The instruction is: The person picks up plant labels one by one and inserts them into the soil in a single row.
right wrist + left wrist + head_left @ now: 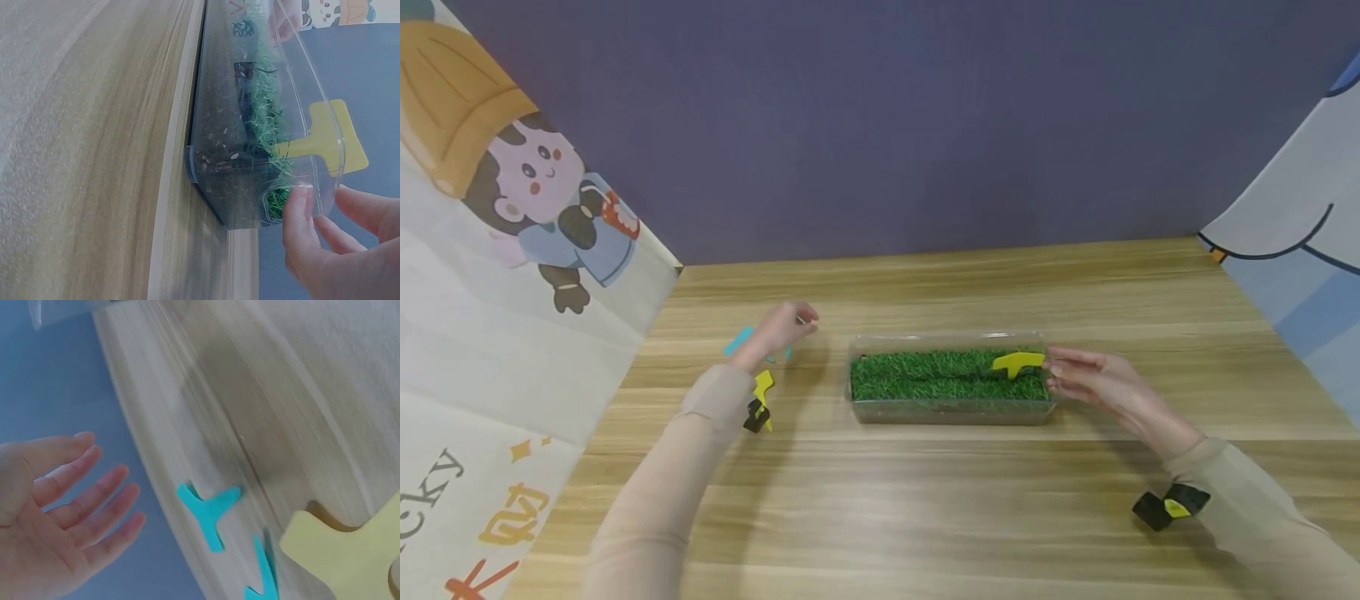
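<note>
A clear plastic box [951, 412] lined with green artificial grass [917, 387] sits mid-table. One yellow T-shaped plant label [1018, 362] stands in the grass toward its right end. My right hand [1093, 383] is at that end, thumb and fingers at the rim, which seems to run between them in the right wrist view. Left of the box, my left hand [782, 329] hovers with relaxed fingers and nothing in them. Below it lie turquoise plant labels [209, 512], and a yellow label [763, 383] lies nearer me.
Black wrist-worn pieces [1172, 505] hang at each sleeve. A dark panel [910, 125] rises behind the wooden table [940, 500]. Printed cloths with cartoon figures [542, 183] flank both sides.
</note>
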{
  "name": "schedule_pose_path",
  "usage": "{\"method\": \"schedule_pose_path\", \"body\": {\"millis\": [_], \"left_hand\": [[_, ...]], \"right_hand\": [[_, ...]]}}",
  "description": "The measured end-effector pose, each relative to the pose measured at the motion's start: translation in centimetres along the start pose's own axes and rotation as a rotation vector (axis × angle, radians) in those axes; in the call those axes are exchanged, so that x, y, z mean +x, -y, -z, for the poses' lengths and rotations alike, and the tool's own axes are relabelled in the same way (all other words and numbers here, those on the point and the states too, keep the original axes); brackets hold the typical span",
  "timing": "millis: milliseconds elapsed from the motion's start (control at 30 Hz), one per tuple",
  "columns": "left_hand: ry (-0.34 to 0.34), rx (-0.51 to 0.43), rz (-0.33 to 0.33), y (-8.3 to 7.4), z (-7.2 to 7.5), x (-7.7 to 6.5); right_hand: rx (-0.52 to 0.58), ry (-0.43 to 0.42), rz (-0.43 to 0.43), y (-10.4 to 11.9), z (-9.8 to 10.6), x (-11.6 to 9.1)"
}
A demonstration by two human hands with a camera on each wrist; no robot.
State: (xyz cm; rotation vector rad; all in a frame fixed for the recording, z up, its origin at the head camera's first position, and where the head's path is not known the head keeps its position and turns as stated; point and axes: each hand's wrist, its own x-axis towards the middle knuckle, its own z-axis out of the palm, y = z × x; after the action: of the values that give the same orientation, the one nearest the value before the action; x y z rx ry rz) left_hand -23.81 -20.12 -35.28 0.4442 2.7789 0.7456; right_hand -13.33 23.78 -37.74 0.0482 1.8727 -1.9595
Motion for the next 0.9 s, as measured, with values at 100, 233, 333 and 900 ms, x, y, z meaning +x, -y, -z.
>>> {"method": "schedule_pose_path", "body": {"millis": [100,233,333,900], "left_hand": [[0.009,0.004,0.01,0.6,0.2,0.5],[0.0,0.001,0.027,1.3,0.5,1.1],[-0.006,-0.004,0.053,1.8,0.7,1.5],[-0.055,0.003,0.222,3.8,-0.3,3.5]], "right_hand": [[-0.002,0.0,-0.003,0.1,0.1,0.1],[-0.011,-0.003,-0.007,0.2,0.2,0.2],[-0.018,-0.006,-0.007,0.3,0.3,0.2],[-0.005,0.007,0.009,0.5,0.9,0.7]]}}
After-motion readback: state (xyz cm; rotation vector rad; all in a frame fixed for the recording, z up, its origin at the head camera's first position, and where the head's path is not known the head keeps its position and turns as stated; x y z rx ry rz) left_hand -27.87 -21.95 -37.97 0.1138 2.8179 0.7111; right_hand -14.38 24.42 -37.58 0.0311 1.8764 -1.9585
